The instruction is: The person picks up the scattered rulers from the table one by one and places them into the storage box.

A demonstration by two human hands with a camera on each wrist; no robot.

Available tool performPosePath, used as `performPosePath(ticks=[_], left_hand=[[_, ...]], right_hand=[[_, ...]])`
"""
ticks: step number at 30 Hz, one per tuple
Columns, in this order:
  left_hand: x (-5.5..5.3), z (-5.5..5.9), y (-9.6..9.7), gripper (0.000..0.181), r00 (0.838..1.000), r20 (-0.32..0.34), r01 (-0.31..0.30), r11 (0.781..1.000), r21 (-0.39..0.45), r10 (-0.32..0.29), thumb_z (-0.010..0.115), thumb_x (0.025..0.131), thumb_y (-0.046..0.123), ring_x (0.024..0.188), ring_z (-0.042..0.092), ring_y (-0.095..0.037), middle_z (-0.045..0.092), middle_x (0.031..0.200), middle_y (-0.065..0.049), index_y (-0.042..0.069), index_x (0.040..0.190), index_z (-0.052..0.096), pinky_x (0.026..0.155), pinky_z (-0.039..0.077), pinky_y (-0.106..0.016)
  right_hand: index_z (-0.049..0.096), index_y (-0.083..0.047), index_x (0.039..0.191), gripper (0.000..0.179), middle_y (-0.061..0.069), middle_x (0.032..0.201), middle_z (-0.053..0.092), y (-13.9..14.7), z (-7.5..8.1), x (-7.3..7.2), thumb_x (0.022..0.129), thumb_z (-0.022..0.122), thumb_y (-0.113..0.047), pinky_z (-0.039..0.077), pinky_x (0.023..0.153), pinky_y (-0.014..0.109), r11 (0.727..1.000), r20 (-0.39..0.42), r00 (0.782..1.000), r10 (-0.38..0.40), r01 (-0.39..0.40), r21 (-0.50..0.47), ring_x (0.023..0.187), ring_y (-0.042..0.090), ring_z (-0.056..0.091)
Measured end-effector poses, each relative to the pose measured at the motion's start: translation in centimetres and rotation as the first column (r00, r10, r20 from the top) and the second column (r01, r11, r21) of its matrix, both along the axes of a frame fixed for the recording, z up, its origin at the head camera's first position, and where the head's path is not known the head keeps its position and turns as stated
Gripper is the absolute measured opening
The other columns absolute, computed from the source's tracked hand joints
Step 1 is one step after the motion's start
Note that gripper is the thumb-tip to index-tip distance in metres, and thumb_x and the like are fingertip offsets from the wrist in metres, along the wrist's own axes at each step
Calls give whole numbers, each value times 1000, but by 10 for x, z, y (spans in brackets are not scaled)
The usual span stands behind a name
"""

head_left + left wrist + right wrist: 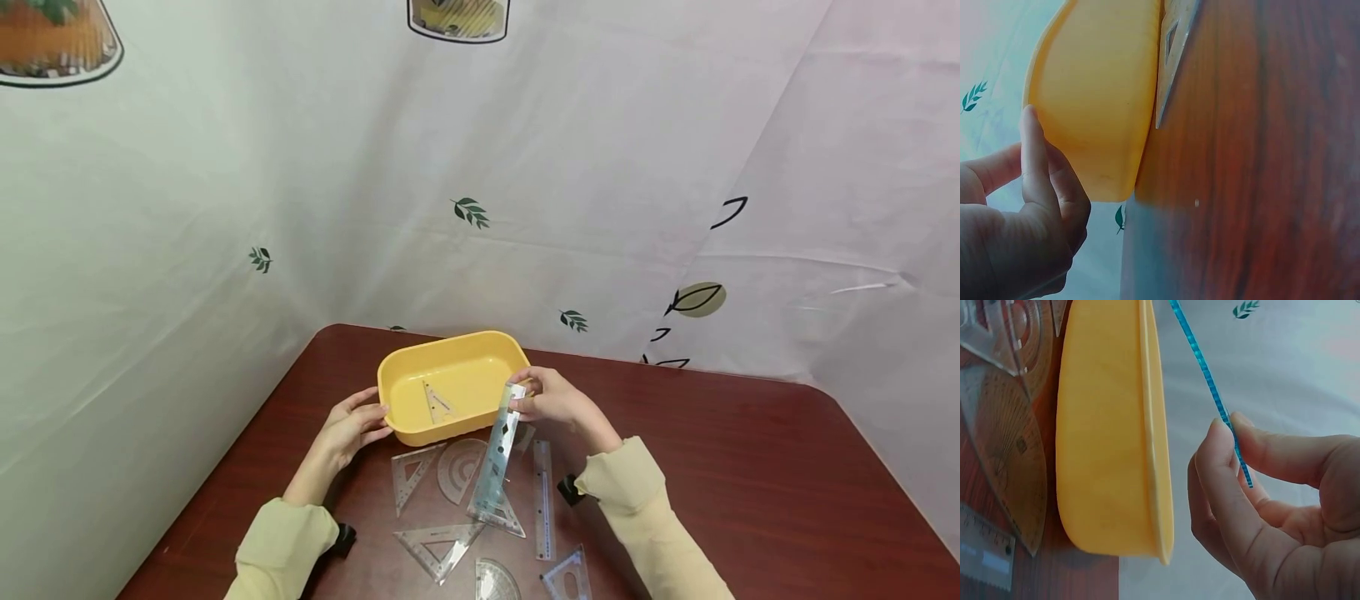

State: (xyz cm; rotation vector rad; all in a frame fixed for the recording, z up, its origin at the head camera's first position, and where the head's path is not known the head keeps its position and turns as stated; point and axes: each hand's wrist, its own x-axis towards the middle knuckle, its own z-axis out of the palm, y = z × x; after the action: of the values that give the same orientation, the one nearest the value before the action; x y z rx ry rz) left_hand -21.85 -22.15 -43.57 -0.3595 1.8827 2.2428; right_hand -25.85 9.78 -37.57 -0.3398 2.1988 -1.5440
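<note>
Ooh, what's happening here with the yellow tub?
A person's left hand holds one end of a yellow tub, while the right hand pinches a blue ruler near its end. One clear triangle lies inside the tub. Protractors, more triangles and a clear ruler lie on the table.
</note>
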Motion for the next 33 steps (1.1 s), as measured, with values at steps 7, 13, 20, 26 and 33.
performPosePath(ticks=[7, 13, 20, 26, 33], left_hand=[[0, 1, 1, 67, 1000, 4, -1, 1000, -4, 1, 54, 94, 2, 73, 61, -6, 58, 98, -2, -2, 150, 17, 69, 59, -20], [0, 1, 1, 67, 1000, 0, -1, 1000, -4, 1, 54, 94, 2, 72, 61, -5, 58, 97, -1, -2, 150, 16, 69, 59, -20], [0, 0, 1, 66, 1000, -9, -3, 1000, -9, 3, 53, 95, 2, 72, 61, -5, 59, 93, 1, -3, 150, 17, 69, 59, -20], [1, 0, 1, 66, 1000, -7, -9, 1000, -16, 8, 54, 95, 3, 72, 62, -5, 59, 94, 0, -3, 149, 18, 69, 59, -20], [1, -1, 1, 66, 1000, -11, -11, 1000, -24, 11, 54, 95, 4, 72, 62, -5, 59, 97, -1, -2, 150, 18, 69, 59, -20]], right_hand=[[49, 11, 123, 39, 10, 92, 55, -14, 2, -8, 87, 62, 7, 60, 71, 28, 997, 16, 997, -69, 70, -44, 72, 12, 59], [46, 7, 130, 42, 9, 94, 54, -28, 11, -15, 90, 60, 3, 58, 71, 23, 993, 57, 995, -85, 89, -72, 76, 12, 59], [46, 3, 132, 43, 6, 92, 49, -41, 14, -23, 91, 60, 1, 58, 72, 21, 986, 137, 983, -121, 135, -99, 77, 11, 58], [45, 5, 132, 43, 8, 93, 52, -51, 7, -31, 91, 59, 4, 58, 71, 20, 972, 175, 973, -151, 178, -156, 77, 12, 58], [42, 4, 133, 46, 8, 95, 50, -60, 2, -33, 90, 59, 6, 59, 70, 20, 940, 223, 948, -228, 274, -203, 87, 19, 60]])
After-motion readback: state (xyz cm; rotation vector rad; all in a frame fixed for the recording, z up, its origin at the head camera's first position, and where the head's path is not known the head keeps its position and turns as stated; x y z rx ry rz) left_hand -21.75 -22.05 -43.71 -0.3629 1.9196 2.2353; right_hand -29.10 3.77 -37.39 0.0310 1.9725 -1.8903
